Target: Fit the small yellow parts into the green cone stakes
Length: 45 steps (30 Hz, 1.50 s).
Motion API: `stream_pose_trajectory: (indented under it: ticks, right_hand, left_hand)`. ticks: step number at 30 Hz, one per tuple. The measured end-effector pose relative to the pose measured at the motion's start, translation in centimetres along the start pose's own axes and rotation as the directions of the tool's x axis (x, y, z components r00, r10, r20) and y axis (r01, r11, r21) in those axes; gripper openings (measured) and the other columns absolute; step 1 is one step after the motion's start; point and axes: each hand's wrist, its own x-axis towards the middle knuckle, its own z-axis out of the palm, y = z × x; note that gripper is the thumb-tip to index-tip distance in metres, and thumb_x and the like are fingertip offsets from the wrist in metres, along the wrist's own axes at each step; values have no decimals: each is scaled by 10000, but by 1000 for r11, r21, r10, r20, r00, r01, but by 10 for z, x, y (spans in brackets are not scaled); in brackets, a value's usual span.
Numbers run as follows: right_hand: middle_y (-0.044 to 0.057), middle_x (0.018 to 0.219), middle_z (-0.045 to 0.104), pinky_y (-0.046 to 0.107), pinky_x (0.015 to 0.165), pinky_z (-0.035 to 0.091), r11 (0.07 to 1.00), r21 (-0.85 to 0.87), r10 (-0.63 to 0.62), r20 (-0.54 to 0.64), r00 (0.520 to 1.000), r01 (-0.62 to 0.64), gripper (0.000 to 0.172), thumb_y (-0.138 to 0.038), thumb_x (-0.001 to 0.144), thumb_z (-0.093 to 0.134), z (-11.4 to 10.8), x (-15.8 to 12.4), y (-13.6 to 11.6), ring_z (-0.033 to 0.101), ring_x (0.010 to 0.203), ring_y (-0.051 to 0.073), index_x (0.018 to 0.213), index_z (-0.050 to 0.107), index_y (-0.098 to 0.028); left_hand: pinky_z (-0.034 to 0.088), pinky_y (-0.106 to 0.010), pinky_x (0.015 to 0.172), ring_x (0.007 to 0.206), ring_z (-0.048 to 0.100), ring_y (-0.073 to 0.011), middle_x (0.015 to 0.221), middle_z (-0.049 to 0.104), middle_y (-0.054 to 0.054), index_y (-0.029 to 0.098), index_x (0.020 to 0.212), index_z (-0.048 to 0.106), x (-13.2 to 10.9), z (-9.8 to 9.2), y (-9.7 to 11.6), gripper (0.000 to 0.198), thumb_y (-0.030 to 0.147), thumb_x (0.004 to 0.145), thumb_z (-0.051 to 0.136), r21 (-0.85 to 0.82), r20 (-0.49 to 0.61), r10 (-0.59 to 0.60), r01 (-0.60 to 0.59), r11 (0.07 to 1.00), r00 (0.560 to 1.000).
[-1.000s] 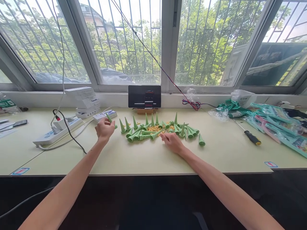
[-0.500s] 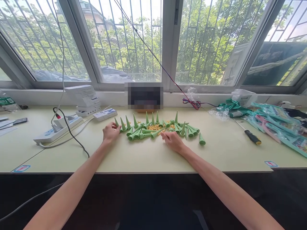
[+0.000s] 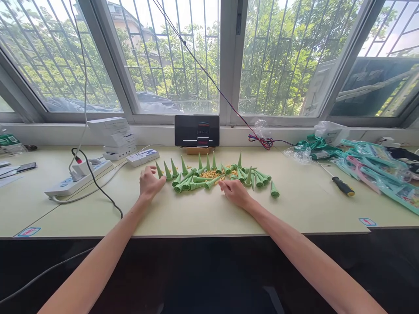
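Upright on the tabletop [image 3: 191, 213], just right of the left hand's [image 3: 150, 182] fingers and beyond its thumb: a green cone [image 3: 159, 170]. Fingers and thumb loosely parted beside it; touching or just clear, cannot tell. Farther right from that hand, more upright cones [image 3: 168, 174], then a heap of lying cones [image 3: 196, 186] with yellow pieces [image 3: 209, 174] among them. At the near side of the heap, the right hand [image 3: 235, 192], thumb pressed to curled fingers, contents hidden. Right of this hand, a lone lying cone [image 3: 274, 190]; well beyond, a screwdriver [image 3: 343, 186]. Behind the left hand, a white box [image 3: 142, 158].
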Motion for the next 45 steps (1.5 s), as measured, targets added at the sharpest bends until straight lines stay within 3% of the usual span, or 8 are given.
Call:
stream_pose_trajectory:
  ticks: [5, 8, 11, 13, 16, 21, 30, 45]
  right_hand:
    - [-7, 523, 496, 249, 543, 289, 1000, -1, 6, 4, 1000, -6, 514, -457, 989, 328, 1, 1, 1, 418, 489, 110, 578, 471, -183]
    - [-3, 540, 521, 247, 537, 285, 1000, 24, 14, 5, 1000, -14, 516, -465, 984, 338, 1, 2, 1, 424, 490, 108, 573, 469, -181]
    - [-3, 539, 526, 245, 534, 281, 999, 39, 14, 1, 1000, -14, 517, -472, 982, 344, 1, 2, 1, 425, 490, 108, 579, 485, -180]
    - [-6, 533, 522, 244, 539, 284, 999, 43, 5, -8, 1000, -4, 514, -472, 982, 346, 2, 3, 2, 430, 497, 110, 588, 499, -179]
    - [-11, 530, 519, 241, 549, 294, 999, 40, -14, -27, 1000, 15, 497, -458, 984, 353, 2, 3, 4, 437, 507, 111, 608, 519, -178]
    - [-16, 528, 507, 241, 556, 314, 999, 26, -22, -82, 996, 25, 455, -427, 986, 364, 0, 3, 5, 432, 505, 111, 637, 521, -182]
    - [1, 685, 595, 242, 569, 354, 1000, 9, -19, -234, 972, 22, 243, -321, 949, 434, -3, 5, 6, 445, 527, 116, 812, 582, -186]
    - [16, 695, 633, 255, 555, 412, 994, 95, 80, -224, 971, -60, 231, -333, 921, 459, -6, 5, 8, 520, 509, 125, 819, 600, -182]
  left_hand:
    - [474, -351, 611, 838, 596, -259, 1135, 489, -169, 149, 1072, 535, -16, -4, 18, 363, 175, 713, 582, 95, -290, 203, -183, 979, 935]
    - [362, -245, 458, 719, 593, -187, 1099, 507, -142, 163, 1021, 560, -34, 1, 32, 217, 197, 809, 529, 138, -185, 506, -487, 862, 843]
    - [295, -191, 414, 627, 569, -121, 995, 546, -99, 169, 941, 579, -49, 14, 51, 114, 201, 853, 514, 60, -43, 754, -751, 657, 656]
    - [301, -195, 418, 529, 505, -80, 929, 572, -77, 165, 887, 586, -56, 25, 66, 89, 192, 869, 503, 11, -19, 836, -836, 549, 549]
    - [277, -210, 408, 464, 442, -65, 872, 606, -61, 163, 839, 600, -61, 43, 87, 118, 214, 885, 504, -14, -16, 871, -872, 490, 490]
    - [332, -238, 483, 591, 557, -126, 775, 610, -56, 169, 770, 626, -67, 60, 100, 221, 303, 905, 513, -30, -10, 825, -824, 565, 566]
    - [384, -274, 543, 583, 593, -155, 864, 653, -70, 167, 843, 688, -75, 53, 93, 270, 420, 842, 593, -31, 161, 767, -773, 633, 621]
    - [418, -297, 582, 639, 617, -189, 859, 650, -63, 159, 867, 672, -78, 50, 99, 270, 394, 865, 540, 2, 313, 721, -760, 650, 618]
